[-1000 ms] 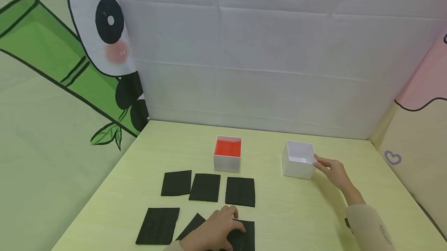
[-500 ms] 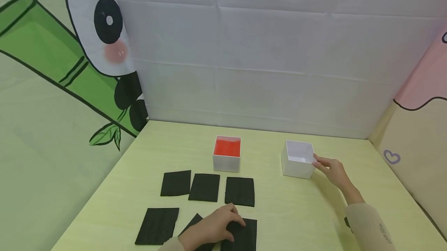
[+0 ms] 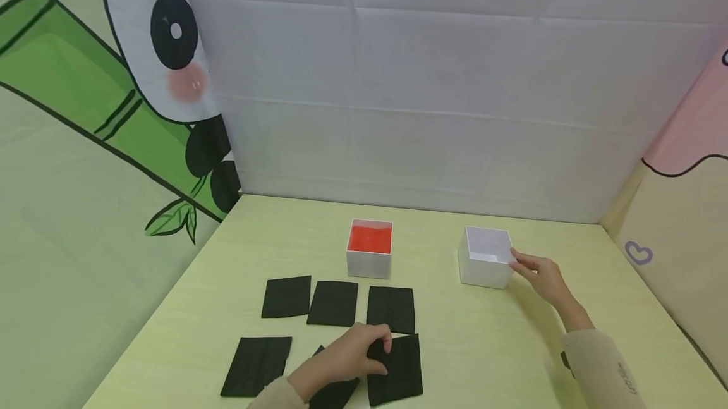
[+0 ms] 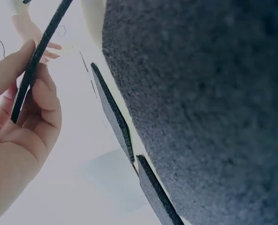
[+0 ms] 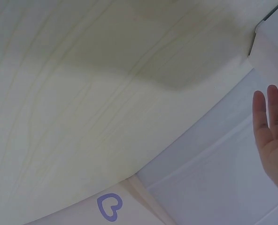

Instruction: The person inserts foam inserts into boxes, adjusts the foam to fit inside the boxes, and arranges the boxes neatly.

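Left hand (image 3: 348, 356): grips held square (image 3: 405, 369), black and thin, between thumb and fingers; raises it over surface (image 3: 472, 346), just in front of far-right square (image 3: 391, 308) in head view. Right hand (image 3: 543, 279): pinches right rim of white box (image 3: 482, 275) with thumb and finger; extends other fingers in right wrist view. White box: stands upright, open at top. Red box (image 3: 368, 264): stands left of white box, well apart; has white walls and red interior. Far-left square (image 3: 286, 297) and far-middle square (image 3: 332, 303): lie flat beside far-right square. Near-left square (image 3: 256, 366): lies flat. Near-middle square (image 3: 334, 394): lies askew, partly hidden by left hand.
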### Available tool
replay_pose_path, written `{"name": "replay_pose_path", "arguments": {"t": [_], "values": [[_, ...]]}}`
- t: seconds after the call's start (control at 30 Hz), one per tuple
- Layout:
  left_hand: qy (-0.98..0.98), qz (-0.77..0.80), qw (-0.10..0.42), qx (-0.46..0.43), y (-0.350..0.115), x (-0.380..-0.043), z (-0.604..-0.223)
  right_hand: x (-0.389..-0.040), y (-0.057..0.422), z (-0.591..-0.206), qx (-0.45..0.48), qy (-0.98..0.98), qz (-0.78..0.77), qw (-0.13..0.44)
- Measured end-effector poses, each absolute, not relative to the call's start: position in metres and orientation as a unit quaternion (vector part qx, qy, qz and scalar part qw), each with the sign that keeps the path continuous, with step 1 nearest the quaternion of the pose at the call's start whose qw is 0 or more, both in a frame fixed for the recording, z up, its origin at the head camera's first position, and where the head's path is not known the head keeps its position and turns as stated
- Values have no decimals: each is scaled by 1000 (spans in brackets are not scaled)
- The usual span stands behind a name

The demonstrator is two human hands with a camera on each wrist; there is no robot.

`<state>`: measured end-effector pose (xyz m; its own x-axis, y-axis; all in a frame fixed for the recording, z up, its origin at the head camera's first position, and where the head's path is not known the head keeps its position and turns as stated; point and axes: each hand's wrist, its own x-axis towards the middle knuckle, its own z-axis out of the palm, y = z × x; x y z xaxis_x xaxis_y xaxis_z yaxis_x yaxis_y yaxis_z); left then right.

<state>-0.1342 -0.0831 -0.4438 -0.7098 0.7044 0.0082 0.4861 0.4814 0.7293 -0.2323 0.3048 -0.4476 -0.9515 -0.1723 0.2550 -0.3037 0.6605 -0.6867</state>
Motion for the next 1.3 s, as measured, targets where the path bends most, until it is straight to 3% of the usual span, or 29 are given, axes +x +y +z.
{"name": "replay_pose_path", "arguments": {"t": [0.47,0.73,1.3], "values": [[816,442,114,354,-85,-138,-442,-234,306,-447,131,-901,407,75],[826,404,58,389,-83,-139,-444,-234,306,-446,121,-894,429,54],[787,567,74,232,-75,-141,-429,-234,305,-447,97,-896,429,54]]}}
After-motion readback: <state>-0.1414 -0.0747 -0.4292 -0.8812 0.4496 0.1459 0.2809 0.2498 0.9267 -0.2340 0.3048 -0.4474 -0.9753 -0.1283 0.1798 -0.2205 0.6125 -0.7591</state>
